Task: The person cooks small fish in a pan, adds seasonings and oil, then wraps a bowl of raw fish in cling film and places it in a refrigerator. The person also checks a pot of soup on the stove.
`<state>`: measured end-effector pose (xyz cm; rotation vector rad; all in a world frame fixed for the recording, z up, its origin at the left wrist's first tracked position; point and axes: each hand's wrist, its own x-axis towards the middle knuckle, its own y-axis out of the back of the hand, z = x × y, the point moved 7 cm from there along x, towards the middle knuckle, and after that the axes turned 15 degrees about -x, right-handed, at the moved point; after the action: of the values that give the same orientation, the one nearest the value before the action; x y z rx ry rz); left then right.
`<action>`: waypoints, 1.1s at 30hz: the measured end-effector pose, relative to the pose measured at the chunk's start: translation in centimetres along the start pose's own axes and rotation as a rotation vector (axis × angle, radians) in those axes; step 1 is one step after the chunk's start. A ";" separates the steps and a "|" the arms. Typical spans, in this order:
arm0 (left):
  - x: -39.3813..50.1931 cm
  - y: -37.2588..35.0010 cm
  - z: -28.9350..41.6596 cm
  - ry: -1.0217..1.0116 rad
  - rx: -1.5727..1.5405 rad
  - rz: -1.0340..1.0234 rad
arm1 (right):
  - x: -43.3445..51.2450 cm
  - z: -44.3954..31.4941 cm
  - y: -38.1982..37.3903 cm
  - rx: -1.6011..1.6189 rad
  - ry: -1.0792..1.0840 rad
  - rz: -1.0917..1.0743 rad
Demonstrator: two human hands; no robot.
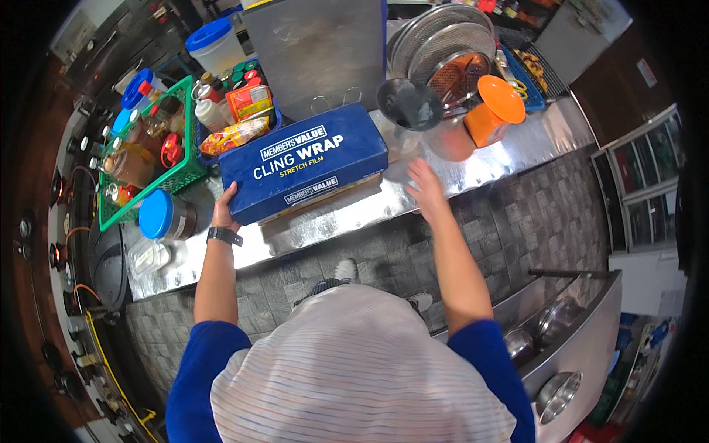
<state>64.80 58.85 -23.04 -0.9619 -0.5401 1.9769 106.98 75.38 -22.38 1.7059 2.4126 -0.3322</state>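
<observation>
A blue cling wrap box (310, 160) lies on the metal counter (310, 230), its lid and front side showing. My left hand (226, 209) rests against the box's left end, thumb at its edge; its other fingers are mostly hidden. My right hand (426, 185) is apart from the box, over the counter's edge to its right, with fingers spread and nothing in it. Beyond that hand are a black bowl (410, 104), an orange container (486, 123) and an orange round piece (501, 99) on it.
At the left stand a green plastic basket (194, 149) of bottles and a blue-lidded jar (160, 215). Round mesh strainers (448, 39) lean at the back. A tall metal box (316, 55) stands behind the cling wrap. Stove burners line the far left.
</observation>
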 end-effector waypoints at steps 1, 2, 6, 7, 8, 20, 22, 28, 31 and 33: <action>0.0 0.3 -0.3 0.015 -0.051 0.019 | 2.9 0.1 -2.9 0.018 -0.104 -0.014; -0.1 0.4 -0.3 -0.017 -0.063 0.037 | 4.5 -0.1 -5.1 0.031 -0.184 -0.064; -1.7 -0.3 -0.6 -0.058 -0.117 0.017 | 3.5 -2.9 -7.6 -0.263 0.023 0.202; -2.6 -0.9 -1.0 -0.014 -0.135 -0.012 | 2.2 -2.8 -7.5 -0.266 0.021 0.204; -3.9 -0.8 -0.9 -0.045 -0.085 0.059 | 0.9 -2.4 -7.4 -0.264 -0.016 0.201; -18.6 -16.8 -14.7 0.305 0.238 -0.184 | -25.9 -4.3 13.9 -0.306 -0.035 0.796; -19.1 -23.5 -18.9 0.375 0.287 -0.383 | -31.9 -6.5 19.1 -0.272 0.084 1.009; -24.5 -45.3 -36.3 0.530 0.353 -0.841 | -54.4 -11.2 33.1 -0.250 0.239 1.655; -30.8 -56.4 -45.7 0.652 0.371 -1.130 | -65.3 -14.0 36.0 -0.420 0.269 2.042; -36.3 -62.8 -52.2 0.741 0.410 -1.296 | -71.5 -15.0 37.0 -0.321 0.485 2.117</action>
<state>150.34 63.45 2.49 -0.6896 -0.1873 0.4694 165.46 26.67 7.72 2.9414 -0.2782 0.7280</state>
